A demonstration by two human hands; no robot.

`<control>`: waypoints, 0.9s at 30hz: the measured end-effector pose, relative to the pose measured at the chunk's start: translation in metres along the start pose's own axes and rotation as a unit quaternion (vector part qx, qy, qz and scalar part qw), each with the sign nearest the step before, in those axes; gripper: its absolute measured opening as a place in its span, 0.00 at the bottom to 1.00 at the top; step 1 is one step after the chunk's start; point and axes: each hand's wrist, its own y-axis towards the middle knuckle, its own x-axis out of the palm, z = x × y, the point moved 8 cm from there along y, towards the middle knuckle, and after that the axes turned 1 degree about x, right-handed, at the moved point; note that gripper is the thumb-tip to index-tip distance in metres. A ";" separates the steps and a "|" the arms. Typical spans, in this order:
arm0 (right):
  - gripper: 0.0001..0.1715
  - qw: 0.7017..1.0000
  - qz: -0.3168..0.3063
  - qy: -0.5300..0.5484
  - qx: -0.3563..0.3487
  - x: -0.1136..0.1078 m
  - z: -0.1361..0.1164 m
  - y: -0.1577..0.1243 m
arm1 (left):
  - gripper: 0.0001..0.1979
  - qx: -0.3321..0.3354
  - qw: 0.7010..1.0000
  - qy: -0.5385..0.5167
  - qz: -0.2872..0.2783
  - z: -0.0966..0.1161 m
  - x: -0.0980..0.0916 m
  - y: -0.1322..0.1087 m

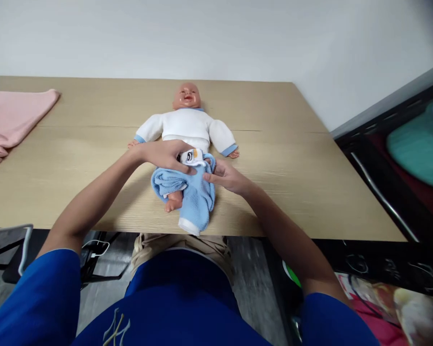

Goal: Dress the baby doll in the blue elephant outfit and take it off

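Observation:
A baby doll [186, 96] lies on its back on the table, head toward the wall, in a white long-sleeved top [185, 126] with blue cuffs. Light blue doll trousers [196, 199] are partly on its legs. One bare foot [173, 202] sticks out of the bunched leg on the left; the other leg hangs flat with a white cuff, its foot hidden. My left hand [169, 154] grips the waist by a white patch with a printed face. My right hand [228, 176] holds the waist's right side, thumb on top and fingers tucked into the cloth.
A pink cloth [14, 115] lies on the left of the wooden table [292, 192]. The white wall bounds the back. On the right stands a black frame [382, 192] with a teal item [422, 144] in it. A white cable [27, 240] hangs at the near left.

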 end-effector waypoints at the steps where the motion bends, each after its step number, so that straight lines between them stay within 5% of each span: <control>1: 0.40 1.000 -0.022 -0.007 0.012 0.002 -0.001 -0.002 | 0.22 -0.001 0.999 -0.029 -0.021 -0.004 0.002 0.005; 7: 0.31 0.962 -0.221 -0.127 0.100 0.019 -0.008 -0.023 | 0.22 0.015 0.988 -0.146 -0.056 -0.008 0.020 0.010; 12: 0.40 0.992 -0.113 -0.026 0.057 0.005 -0.003 -0.020 | 0.24 0.059 0.976 -0.196 -0.068 -0.011 0.035 0.008; 17: 0.39 0.993 -0.022 0.060 0.103 -0.005 0.014 -0.021 | 0.25 0.064 0.974 -0.208 -0.055 -0.027 0.036 0.006; 23: 0.55 0.977 -0.187 0.031 0.099 0.013 -0.007 -0.024 | 0.31 0.081 0.966 -0.241 -0.040 -0.022 0.035 0.005; 27: 0.55 0.971 -0.217 0.011 0.104 0.010 -0.001 -0.028 | 0.35 0.065 0.962 -0.265 -0.031 -0.025 0.039 0.007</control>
